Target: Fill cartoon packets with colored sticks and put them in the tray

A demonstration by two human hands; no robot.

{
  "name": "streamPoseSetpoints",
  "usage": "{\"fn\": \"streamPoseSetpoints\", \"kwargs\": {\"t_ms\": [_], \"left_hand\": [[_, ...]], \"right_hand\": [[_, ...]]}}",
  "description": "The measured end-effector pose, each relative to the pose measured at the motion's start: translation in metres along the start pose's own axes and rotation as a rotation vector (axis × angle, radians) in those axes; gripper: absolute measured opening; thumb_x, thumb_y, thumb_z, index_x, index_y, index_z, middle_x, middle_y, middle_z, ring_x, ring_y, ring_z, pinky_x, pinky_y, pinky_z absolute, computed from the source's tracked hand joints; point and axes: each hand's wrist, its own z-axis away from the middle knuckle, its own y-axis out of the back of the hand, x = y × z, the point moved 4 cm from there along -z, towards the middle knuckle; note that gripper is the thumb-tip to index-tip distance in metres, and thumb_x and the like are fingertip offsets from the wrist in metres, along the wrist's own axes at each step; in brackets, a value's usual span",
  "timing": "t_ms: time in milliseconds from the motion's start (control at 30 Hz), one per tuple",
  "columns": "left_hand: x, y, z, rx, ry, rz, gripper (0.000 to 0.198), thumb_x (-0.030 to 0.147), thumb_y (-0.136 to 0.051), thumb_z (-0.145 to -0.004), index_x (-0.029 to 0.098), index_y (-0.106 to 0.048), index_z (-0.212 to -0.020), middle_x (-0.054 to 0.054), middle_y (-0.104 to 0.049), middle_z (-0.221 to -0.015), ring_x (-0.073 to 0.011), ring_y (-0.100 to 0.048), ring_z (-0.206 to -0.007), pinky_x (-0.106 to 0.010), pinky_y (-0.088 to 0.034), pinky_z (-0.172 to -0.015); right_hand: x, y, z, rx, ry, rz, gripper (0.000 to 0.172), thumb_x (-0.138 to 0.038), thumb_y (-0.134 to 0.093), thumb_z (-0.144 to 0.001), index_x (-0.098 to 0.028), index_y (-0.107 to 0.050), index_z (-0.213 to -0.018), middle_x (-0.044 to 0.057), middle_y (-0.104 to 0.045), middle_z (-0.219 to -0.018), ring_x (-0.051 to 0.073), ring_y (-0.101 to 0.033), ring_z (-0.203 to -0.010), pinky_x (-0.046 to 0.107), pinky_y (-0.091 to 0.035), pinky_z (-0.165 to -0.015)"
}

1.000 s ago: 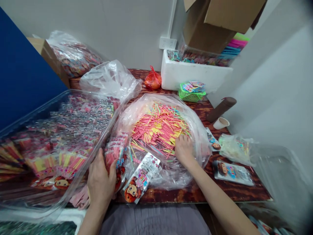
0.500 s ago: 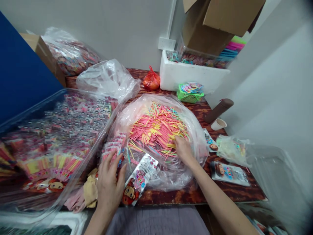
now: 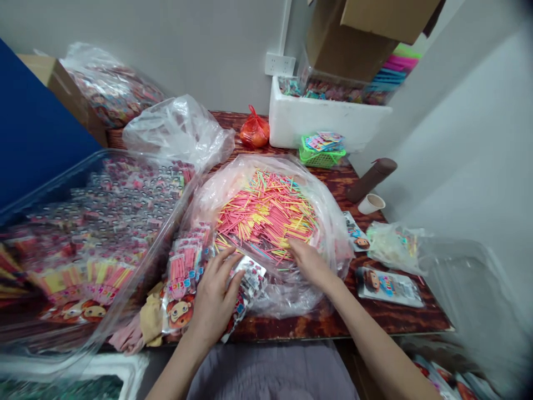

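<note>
A clear plastic bag lies opened out, heaped with thin pink, yellow and green sticks. My right hand is at the near right of the heap, fingers drawn together against the sticks; its fingertips are partly hidden. My left hand lies with spread fingers over a silver printed pouch, covering part of it. Left of that hand, filled pouches of pink sticks with a cartoon face lie in an overlapping pile.
A clear tub of filled pouches stands at left. Behind are a red bag, a white foam box and a green basket. At right are a brown bottle, a paper cup and a pouch stack.
My left hand has moved right, off the filled pouches and onto the silver pouch. My right hand has shifted slightly left and nearer to me. The view has shifted slightly.
</note>
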Motion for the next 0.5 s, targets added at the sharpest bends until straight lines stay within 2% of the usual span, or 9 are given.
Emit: {"fn": "streamPoseSetpoints", "kwargs": {"t_ms": [100,167,300,400,500], "left_hand": [[0.001,-0.001,0.003,-0.012,0.001,-0.012,0.029,0.031,-0.049,-0.095,0.022,-0.06,-0.12,-0.011,-0.054,-0.135,-0.0247,-0.051,-0.125,-0.046,-0.044,-0.103],[-0.001,0.0,0.005,-0.015,0.005,-0.023,0.03,0.031,-0.049,-0.095,0.022,-0.06,-0.121,-0.011,-0.053,-0.135,-0.0249,-0.051,-0.125,-0.046,-0.044,-0.103],[-0.007,0.0,0.009,-0.025,0.023,-0.029,0.031,0.031,-0.049,-0.095,0.023,-0.06,-0.122,-0.011,-0.053,-0.136,-0.0245,-0.05,-0.126,-0.046,-0.043,-0.104],[-0.009,0.0,0.009,-0.036,0.038,-0.016,0.031,0.031,-0.049,-0.094,0.024,-0.06,-0.122,-0.01,-0.052,-0.137,-0.0246,-0.05,-0.127,-0.046,-0.043,-0.104],[-0.008,0.0,0.003,-0.05,0.052,0.027,0.03,0.031,-0.049,-0.094,0.024,-0.061,-0.121,-0.01,-0.052,-0.138,-0.0247,-0.049,-0.128,-0.046,-0.042,-0.106]], "right_hand": [[-0.012,-0.017,0.005,-0.134,0.133,0.325,0.017,-0.01,-0.045,-0.092,-0.018,-0.059,-0.098,0.007,-0.063,-0.093,0.021,-0.056,-0.09,0.032,-0.04,-0.08],[-0.016,-0.025,0.006,-0.157,0.145,0.478,0.017,-0.008,-0.047,-0.09,-0.016,-0.058,-0.101,0.009,-0.063,-0.094,0.024,-0.056,-0.092,0.035,-0.04,-0.082],[-0.016,-0.028,0.002,-0.122,0.109,0.545,0.014,-0.007,-0.047,-0.09,-0.015,-0.058,-0.094,0.011,-0.062,-0.092,0.025,-0.055,-0.09,0.037,-0.042,-0.081],[-0.012,-0.019,-0.002,0.024,0.044,0.356,0.015,-0.009,-0.044,-0.09,-0.016,-0.057,-0.09,0.012,-0.06,-0.096,0.025,-0.054,-0.092,0.038,-0.045,-0.081],[-0.008,-0.012,-0.002,0.155,-0.093,-0.169,0.015,-0.016,-0.04,-0.093,-0.019,-0.054,-0.087,0.007,-0.062,-0.089,0.021,-0.058,-0.084,0.035,-0.049,-0.076]]}}
